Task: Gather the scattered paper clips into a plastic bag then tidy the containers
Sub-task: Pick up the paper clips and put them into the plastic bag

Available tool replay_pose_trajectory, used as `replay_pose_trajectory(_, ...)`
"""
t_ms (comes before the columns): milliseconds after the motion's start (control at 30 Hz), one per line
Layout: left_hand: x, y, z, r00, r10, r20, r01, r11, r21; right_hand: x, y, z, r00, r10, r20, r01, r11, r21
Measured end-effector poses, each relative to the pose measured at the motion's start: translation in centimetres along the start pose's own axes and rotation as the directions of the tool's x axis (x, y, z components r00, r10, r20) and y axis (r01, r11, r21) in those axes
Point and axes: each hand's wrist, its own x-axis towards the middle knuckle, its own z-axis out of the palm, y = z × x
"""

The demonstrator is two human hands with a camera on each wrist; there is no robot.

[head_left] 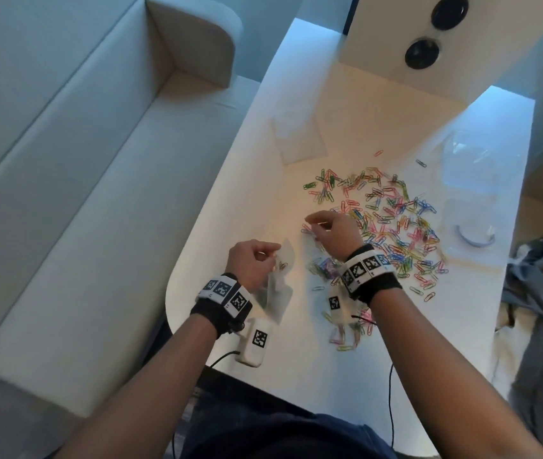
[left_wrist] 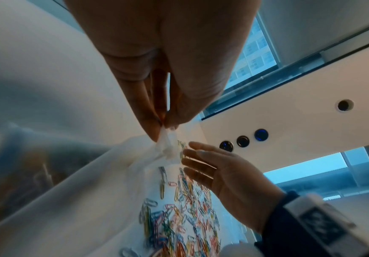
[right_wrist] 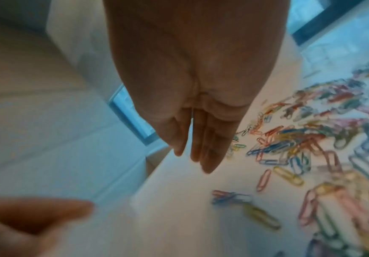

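— Which step is going on?
— Bagging: the left hand (head_left: 252, 258) is pinching the plastic bag (head_left: 276, 293) by its rim, above the table's (head_left: 296, 376) near edge.
— And the right hand (head_left: 334, 233)?
— Fingers straight (holding nothing), hovering by the paper clips (head_left: 392, 223); next it probably needs to pinch some.

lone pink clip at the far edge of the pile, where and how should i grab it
Pinch the pink clip across its two long sides, coming straight down from above. It lies flat on the table, apart from the pile, so both sides look free for fingertips.
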Motion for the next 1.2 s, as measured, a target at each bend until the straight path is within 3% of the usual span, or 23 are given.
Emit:
replay_pose_trajectory(100,0.0,-0.8,-1.2,0.999,-0.039,-0.033,0.038,0.999,-0.024,2.3,0.9,1.7,0.962,-0.065,0.264,0.164,0.912,-0.375)
replay_pose_trajectory(167,0.0,-1.1,-1.6,0.998,-0.052,-0.045,0.052,0.999,-0.013,1.9,1.5,2.9,0.906,-0.067,0.418,0.308,0.782,-0.542)
replay_pose_trajectory(267,0.0,-1.2,-1.8,0.998,-0.054,-0.045,0.054,0.999,-0.007,-0.8,3.0,3.2,0.885,-0.083,0.459,0.405,0.623,-0.669)
replay_pose_trajectory(400,-0.1,-1.2,-1.0,0.998,-0.052,-0.016,0.053,0.998,0.021,-5.0,6.7,3.3,0.858,-0.116,0.501,0.479,0.534,-0.697)
replay_pose_trajectory(600,-0.7,-0.8,0.9,0.996,-0.064,0.057,0.062,0.997,0.036,-8.5,8.7,3.3,0.881,-0.269,0.388,0.468,0.607,-0.642)
replay_pose_trajectory(733,-1.4,-0.9,1.8,0.995,-0.039,0.094,0.033,0.997,0.07,-8.5,9.1,2.9,0.908,-0.279,0.313,0.417,0.675,-0.608)
replay_pose_trajectory(800,-1.6,-1.0,2.1,0.995,-0.025,0.097,0.016,0.995,0.094,-8.2,9.1,2.3,0.961,-0.23,0.151,0.275,0.818,-0.505)
replay_pose_trajectory(867,-1.8,-0.9,2.4,0.994,-0.011,0.108,-0.001,0.994,0.106,-8.3,8.9,1.6,0.991,-0.064,-0.118,0.027,0.958,-0.287)
replay_pose_trajectory(933,-2.0,-0.8,2.7,0.992,-0.004,0.128,-0.011,0.993,0.115,-8.6,8.6,0.9,0.932,0.223,-0.287,-0.221,0.974,0.039)
replay_pose_trajectory(1000,-2.1,-0.6,3.1,0.99,0.004,0.142,-0.021,0.993,0.12,-9.2,8.0,0.3,0.873,0.423,-0.242,-0.307,0.863,0.402)
replay_pose_trajectory(1067,-2.3,-0.5,3.6,0.989,0.016,0.149,-0.035,0.991,0.129,-10.2,6.5,0.2,0.866,0.495,-0.07,-0.278,0.593,0.755)
replay_pose_trajectory(1133,-2.4,-0.5,4.2,0.987,0.044,0.154,-0.065,0.989,0.133,-11.0,4.9,0.4,0.876,0.478,0.065,-0.254,0.343,0.904)
replay_pose_trajectory(1200,-2.6,-0.3,4.8,0.985,0.068,0.158,-0.089,0.988,0.128,-11.8,3.6,1.4,0.887,0.445,0.122,-0.276,0.3,0.913)
